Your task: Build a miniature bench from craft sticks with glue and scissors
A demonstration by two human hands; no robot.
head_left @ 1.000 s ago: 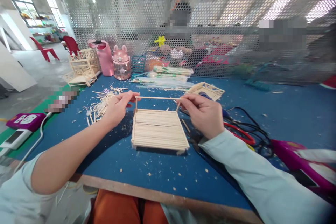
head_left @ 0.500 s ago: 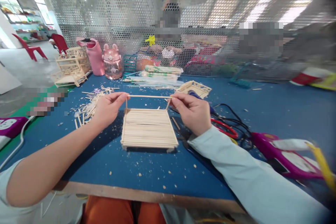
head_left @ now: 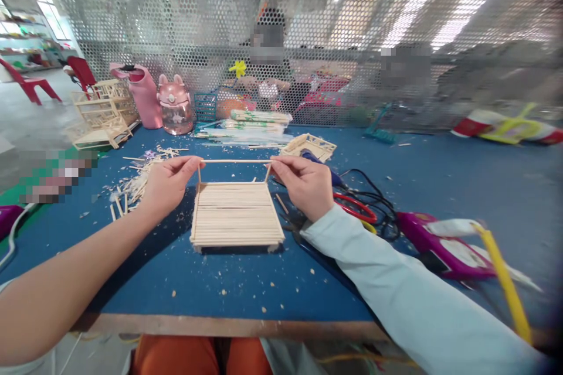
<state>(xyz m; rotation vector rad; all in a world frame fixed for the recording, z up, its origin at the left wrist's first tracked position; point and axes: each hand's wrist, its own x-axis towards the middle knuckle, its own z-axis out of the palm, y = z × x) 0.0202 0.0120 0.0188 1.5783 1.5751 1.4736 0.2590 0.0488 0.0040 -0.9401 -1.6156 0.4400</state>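
Wooden stick [head_left: 236, 161], its 2 ends pinched by the nearly closed left hand [head_left: 171, 181] and right hand [head_left: 308, 184], is best held level across the 2 uprights [head_left: 199, 174] of the slatted platform [head_left: 237, 211] on the desk [head_left: 220, 299] between and below both hands.

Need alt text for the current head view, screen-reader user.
A person's left hand and right hand pinch opposite ends of a thin pale stick, at the tops of two short uprights rising from the far corners of a slatted stick platform on a blue table. Scattered sticks lie to the left; a perforated metal screen stands behind.
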